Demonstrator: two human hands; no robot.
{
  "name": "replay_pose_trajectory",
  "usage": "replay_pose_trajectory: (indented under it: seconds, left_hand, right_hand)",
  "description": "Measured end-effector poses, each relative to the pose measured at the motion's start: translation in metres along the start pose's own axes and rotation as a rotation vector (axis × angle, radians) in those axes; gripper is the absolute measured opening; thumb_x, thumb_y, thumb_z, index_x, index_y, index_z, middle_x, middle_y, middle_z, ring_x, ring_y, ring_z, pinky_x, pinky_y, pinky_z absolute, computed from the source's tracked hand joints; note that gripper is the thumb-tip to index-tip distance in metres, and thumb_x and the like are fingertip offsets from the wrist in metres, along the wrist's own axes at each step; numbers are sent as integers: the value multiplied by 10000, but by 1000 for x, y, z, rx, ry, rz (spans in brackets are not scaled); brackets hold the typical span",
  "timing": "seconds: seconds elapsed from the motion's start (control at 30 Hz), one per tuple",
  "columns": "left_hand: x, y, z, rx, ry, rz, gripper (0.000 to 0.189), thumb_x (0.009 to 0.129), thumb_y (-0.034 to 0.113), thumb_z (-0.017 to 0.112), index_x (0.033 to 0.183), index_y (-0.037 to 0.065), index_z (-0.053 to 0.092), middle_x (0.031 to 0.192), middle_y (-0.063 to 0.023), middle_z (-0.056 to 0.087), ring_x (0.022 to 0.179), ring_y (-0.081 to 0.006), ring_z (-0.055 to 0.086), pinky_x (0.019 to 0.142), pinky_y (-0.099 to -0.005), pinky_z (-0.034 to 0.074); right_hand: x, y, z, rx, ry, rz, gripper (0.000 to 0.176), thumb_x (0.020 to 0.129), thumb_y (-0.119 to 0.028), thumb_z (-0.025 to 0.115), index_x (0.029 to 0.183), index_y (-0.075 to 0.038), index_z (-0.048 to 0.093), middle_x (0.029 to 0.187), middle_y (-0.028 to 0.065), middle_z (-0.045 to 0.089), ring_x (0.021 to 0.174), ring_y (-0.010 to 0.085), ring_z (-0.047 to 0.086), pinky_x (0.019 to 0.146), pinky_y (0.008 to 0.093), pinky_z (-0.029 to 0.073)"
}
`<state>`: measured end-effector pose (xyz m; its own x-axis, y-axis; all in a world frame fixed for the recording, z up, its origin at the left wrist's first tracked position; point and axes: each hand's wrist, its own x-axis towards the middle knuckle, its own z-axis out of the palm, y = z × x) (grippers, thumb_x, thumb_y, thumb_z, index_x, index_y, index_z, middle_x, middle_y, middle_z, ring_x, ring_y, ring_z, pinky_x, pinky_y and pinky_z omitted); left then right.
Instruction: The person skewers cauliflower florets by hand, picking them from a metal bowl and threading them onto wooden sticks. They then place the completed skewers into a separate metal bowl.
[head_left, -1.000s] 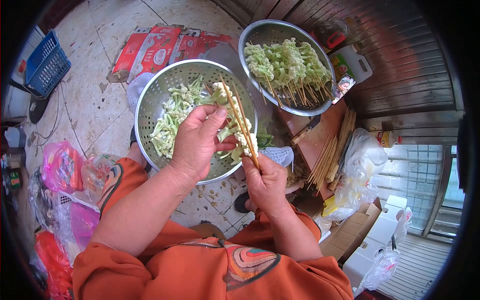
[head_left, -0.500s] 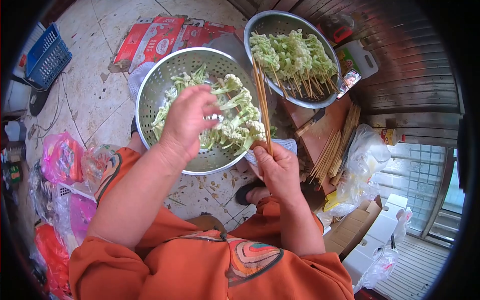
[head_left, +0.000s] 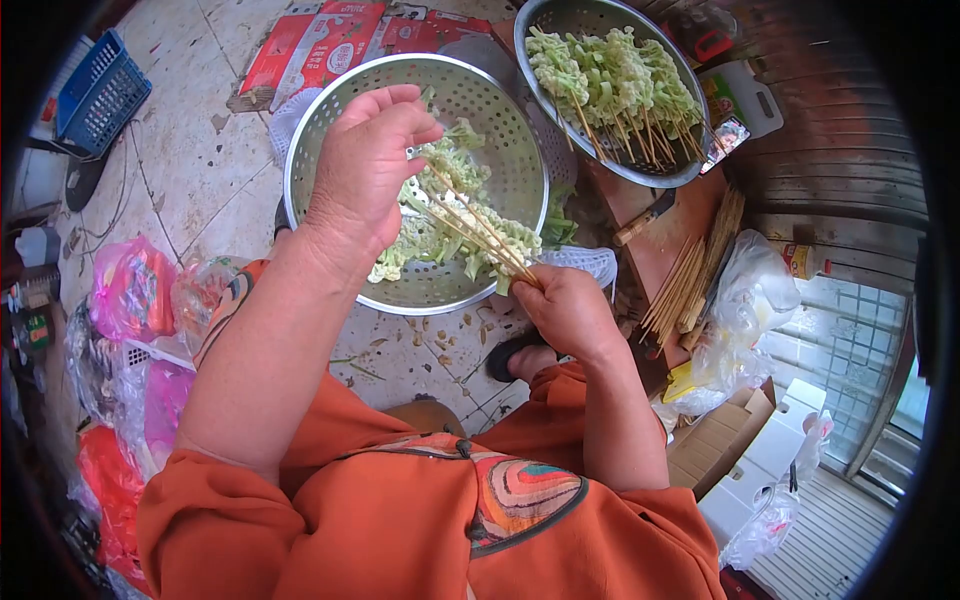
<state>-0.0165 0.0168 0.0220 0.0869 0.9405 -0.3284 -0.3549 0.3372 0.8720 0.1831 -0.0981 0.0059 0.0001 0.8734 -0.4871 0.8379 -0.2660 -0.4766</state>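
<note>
The right hand [head_left: 570, 310] is holding a few bamboo skewers [head_left: 475, 228], fingers closed round their lower ends, above the metal colander [head_left: 505, 110] on the floor. The left hand [head_left: 365, 165] is pinching a cauliflower floret [head_left: 447, 150] at the skewer tips. Threading seems to be the step under way, and pushing on is likely calling for a centred stem.

Pale green cauliflower [head_left: 455, 235], silver colander [head_left: 500, 110]

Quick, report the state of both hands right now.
Left hand: fingers pinched shut above the colander; contents cannot be told.
Right hand: closed on a bundle of bamboo skewers.
</note>
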Motion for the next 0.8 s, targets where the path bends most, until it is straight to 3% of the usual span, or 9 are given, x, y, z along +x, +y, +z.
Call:
replay_pose_trajectory:
  seconds: [0.03, 0.1, 0.2, 0.43, 0.6, 0.67, 0.7, 0.8]
  left_hand:
    - [0, 1, 0, 19, 26, -6, 320, 806, 144, 580, 1112, 57, 547, 1043, -39, 563, 972, -171, 568, 894, -410, 375]
    - [0, 4, -1, 37, 51, -14, 322, 806, 148, 580, 1113, 60, 550, 1043, -37, 564, 971, -166, 569, 893, -408, 373]
    - [3, 6, -3, 35, 76, -1, 320, 805, 158, 583, 1110, 65, 554, 1037, -29, 567, 972, -157, 569, 887, -408, 372]
    - [5, 6, -7, 40, 32, 8, 317, 799, 163, 597, 1100, 71, 554, 1015, -25, 567, 960, -152, 573, 879, -394, 375]
    - [17, 4, -19, 161, -21, 97, 330, 785, 152, 618, 1093, 49, 559, 1015, -31, 569, 961, -148, 565, 850, -328, 394]
    - [26, 0, -28, 574, -28, 226, 303, 775, 149, 624, 1049, 24, 587, 974, -43, 605, 916, -147, 576, 787, -289, 431]
    - [29, -3, -34, 581, -31, 224, 303, 775, 149, 624, 1049, 24, 587, 974, -43, 605, 916, -147, 576, 787, -289, 431]
    - [38, -17, -52, 1285, -225, 208, 183, 772, 107, 587, 931, 79, 673, 905, -123, 675, 839, -267, 650, 770, -363, 499]
  right_hand:
    - [2, 2, 1, 1, -2, 2, 207, 844, -222, 588, 894, -31, 650, 669, 157, 593, 604, 267, 570, 606, 364, 457]
    - [8, 8, 5, -65, -13, -3, 240, 850, -257, 555, 878, -35, 643, 755, 200, 615, 693, 361, 589, 658, 410, 465]
    - [18, 17, 11, -168, -27, 13, 269, 859, -281, 518, 875, -41, 639, 827, 211, 626, 786, 396, 590, 711, 442, 467]
    - [17, 13, 13, -222, -54, 81, 290, 821, -265, 453, 870, -64, 655, 861, 207, 641, 832, 396, 604, 762, 474, 472]
    - [5, 7, 0, -290, -39, 70, 300, 867, -258, 437, 879, -44, 647, 849, 226, 634, 837, 408, 599, 768, 482, 465]
    - [-2, 3, -11, -276, -26, 95, 303, 877, -260, 435, 883, -43, 647, 853, 227, 633, 836, 407, 599, 769, 481, 464]
    - [-6, 2, -16, -269, -9, 121, 307, 886, -262, 434, 887, -41, 647, 857, 228, 631, 834, 407, 598, 770, 480, 463]
    - [-15, 0, -24, -166, 151, 39, 271, 881, -233, 458, 878, -35, 644, 850, 223, 626, 814, 403, 596, 747, 478, 461]
